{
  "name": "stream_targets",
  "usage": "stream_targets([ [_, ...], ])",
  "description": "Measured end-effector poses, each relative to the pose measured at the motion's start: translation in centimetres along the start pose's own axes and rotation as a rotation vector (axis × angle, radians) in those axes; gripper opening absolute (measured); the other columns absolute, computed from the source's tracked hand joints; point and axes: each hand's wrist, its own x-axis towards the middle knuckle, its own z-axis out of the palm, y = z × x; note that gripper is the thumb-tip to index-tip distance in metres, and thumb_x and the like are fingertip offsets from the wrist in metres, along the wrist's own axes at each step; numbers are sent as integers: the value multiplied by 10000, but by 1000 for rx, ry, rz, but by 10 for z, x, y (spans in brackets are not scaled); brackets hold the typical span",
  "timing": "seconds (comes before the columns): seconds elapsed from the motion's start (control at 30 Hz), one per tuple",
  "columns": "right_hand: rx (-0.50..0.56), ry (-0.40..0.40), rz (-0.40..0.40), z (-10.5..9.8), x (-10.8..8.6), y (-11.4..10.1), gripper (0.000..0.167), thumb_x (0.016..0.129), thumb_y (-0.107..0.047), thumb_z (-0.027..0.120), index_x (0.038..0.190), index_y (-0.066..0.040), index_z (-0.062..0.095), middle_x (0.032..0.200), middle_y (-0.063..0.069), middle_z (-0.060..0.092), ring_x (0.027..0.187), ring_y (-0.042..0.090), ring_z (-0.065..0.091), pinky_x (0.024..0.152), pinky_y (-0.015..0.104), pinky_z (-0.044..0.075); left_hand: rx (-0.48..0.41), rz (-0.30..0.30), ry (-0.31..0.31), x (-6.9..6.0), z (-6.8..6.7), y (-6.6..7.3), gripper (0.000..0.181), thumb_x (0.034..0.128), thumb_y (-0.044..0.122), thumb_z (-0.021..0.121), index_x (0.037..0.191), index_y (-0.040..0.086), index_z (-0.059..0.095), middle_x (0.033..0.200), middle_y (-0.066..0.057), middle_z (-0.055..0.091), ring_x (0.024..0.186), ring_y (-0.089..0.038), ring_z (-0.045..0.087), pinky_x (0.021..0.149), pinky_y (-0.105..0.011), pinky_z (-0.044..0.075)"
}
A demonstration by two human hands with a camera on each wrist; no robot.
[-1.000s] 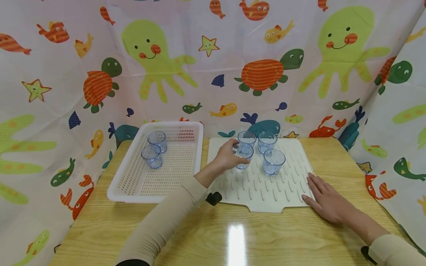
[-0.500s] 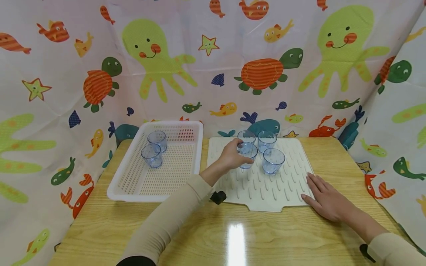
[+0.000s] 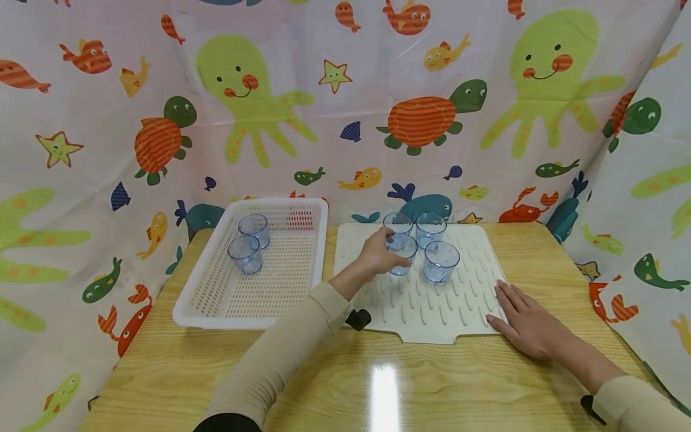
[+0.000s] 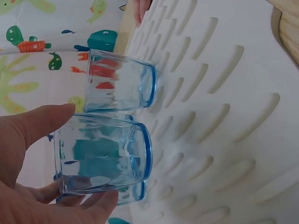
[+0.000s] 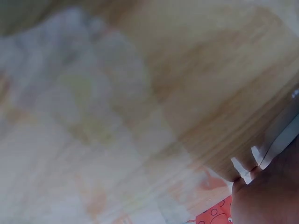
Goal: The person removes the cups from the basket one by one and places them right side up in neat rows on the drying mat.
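My left hand (image 3: 375, 254) grips a clear blue-tinted glass (image 3: 402, 255), thumb on one side and fingers on the other. In the left wrist view this held glass (image 4: 105, 156) has its thick base toward the white ridged mat (image 4: 233, 140). Close around it on the mat stand three like glasses: one behind (image 3: 398, 222), one at the back right (image 3: 431, 230) and one to the right (image 3: 440, 264). My right hand (image 3: 525, 321) lies flat with straight fingers, the fingertips at the mat's right edge. In the right wrist view only part of that hand (image 5: 266, 193) shows.
Left of the mat stands a white perforated basket (image 3: 186, 300) with two more glasses, a rear one (image 3: 254, 229) and a front one (image 3: 246, 255). Both mat and basket are on a wooden table (image 3: 302, 384). A curtain (image 3: 302, 138) with sea animals hangs behind and at the sides.
My left hand has moved slightly right with the glass, bringing it nearer the right-hand glass, and has stayed about there over the last half second. The right hand keeps its place.
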Motion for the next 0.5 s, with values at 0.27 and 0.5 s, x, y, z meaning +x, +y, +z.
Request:
stream_targets([
  [0.27, 19, 4, -6, 2, -1, 3, 859, 1053, -558, 435, 1592, 68, 201, 1662, 283, 162, 1504, 513, 160, 1176, 660, 210, 31, 15, -15, 3, 11, -5, 839, 821, 96, 864, 1528, 83, 412, 1519, -108, 490, 1386, -294, 474, 1097, -431, 468],
  [0.5, 30, 3, -1, 2, -1, 2, 858, 1056, -554, 433, 1594, 68, 190, 1661, 291, 150, 1505, 516, 152, 1177, 665, 202, 78, 2, -3, 6, 17, -8, 842, 818, 119, 871, 1523, 85, 412, 1519, -100, 490, 1385, -274, 479, 1108, -414, 459],
])
